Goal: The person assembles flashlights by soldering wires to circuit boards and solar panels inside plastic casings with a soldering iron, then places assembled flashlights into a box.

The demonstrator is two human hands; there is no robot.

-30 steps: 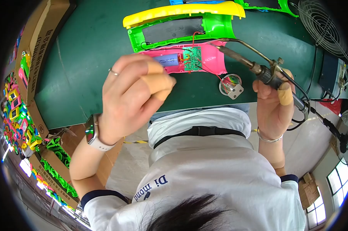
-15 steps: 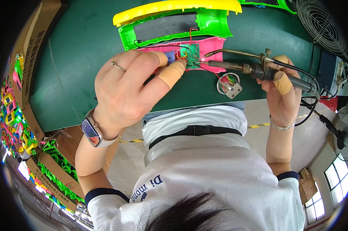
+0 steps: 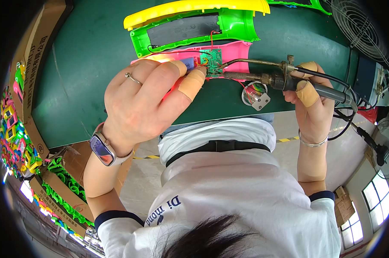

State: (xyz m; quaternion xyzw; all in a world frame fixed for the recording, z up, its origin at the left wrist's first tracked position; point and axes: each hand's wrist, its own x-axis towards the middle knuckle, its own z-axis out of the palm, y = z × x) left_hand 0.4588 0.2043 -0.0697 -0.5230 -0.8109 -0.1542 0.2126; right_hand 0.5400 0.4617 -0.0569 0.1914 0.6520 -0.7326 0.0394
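My right hand is closed around a soldering iron, with finger covers on thumb and forefinger. A thin metal solder feed tube is fixed alongside the iron; both tips meet the right part of a small green circuit board. The board lies in a pink plastic shell. My left hand has thumb and fingers pinched at the board's left edge, beside a blue wrapped cylinder; what is between the fingertips is hidden. Near the board's lower right lies a round clear part with a metal bracket.
Behind the pink shell lie a green shell with a black panel and a yellow curved piece. A wire fan guard stands at the far right. Cardboard boxes and colourful plastic parts are on the left.
My right hand has moved slightly left, bringing the iron and feed tube farther onto the board. A yellow-red glow now shows in the pink shell near my left hand.
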